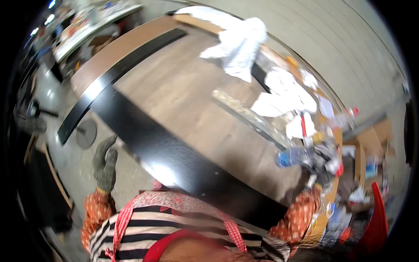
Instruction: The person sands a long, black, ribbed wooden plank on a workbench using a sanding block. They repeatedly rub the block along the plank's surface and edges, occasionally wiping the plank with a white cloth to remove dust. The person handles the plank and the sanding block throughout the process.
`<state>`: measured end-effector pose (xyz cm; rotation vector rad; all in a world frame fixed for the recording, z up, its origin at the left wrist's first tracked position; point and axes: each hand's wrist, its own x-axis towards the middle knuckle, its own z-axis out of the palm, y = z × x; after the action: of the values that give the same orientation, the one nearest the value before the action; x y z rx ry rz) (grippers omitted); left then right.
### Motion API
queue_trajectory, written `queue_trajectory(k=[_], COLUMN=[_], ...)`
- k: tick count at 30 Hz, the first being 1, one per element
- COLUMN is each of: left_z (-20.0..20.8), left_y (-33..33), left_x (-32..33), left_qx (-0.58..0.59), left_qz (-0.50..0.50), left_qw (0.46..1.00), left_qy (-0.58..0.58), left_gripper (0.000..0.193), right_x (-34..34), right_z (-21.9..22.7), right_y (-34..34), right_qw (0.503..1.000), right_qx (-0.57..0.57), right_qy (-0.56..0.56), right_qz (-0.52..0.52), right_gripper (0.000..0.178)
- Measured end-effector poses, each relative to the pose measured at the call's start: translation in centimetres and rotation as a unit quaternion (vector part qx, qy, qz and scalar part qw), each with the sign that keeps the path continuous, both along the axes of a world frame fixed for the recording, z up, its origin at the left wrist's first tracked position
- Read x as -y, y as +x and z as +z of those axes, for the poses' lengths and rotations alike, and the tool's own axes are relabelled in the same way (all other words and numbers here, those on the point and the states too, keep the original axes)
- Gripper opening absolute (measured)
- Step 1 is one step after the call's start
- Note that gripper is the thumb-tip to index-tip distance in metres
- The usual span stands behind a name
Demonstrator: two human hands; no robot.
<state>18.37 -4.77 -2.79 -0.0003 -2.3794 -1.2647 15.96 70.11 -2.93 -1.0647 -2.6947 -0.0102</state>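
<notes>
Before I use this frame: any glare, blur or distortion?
All in the head view: bright glare on the long black board; blur softening the right hand and clear bottle; fisheye bowing the wall lines, with black corners.

text: none legible | labels, numbers: unreadable | signs: none readable

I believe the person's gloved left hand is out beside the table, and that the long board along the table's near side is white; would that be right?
Not quite: the head view shows that the long board is black, not white. The gloved left hand is indeed out beside the table.
</notes>
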Motion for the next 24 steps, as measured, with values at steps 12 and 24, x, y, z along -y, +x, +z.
queue_trajectory(k=[12, 24], left_z=[1.3, -4.2], left_y=[-2.9, -14.2], left_x=[-1.1, 14.0], left_qx=[-0.195, 0.021], left_qz=[-0.033, 0.173], left_qw=[0.96, 0.985], left_qy=[-0.197, -0.013], left_gripper=[0.042, 0.06], right_x=[29.3, 47.7], right_z=[16.2, 6.8], right_y=[-0.3, -4.9], right_qw=[0.811, 0.572], right_qx=[-0.04, 0.059], right_qy=[0.063, -0.027], right_qz=[0.58, 0.817], right_gripper=[0.038, 0.047])
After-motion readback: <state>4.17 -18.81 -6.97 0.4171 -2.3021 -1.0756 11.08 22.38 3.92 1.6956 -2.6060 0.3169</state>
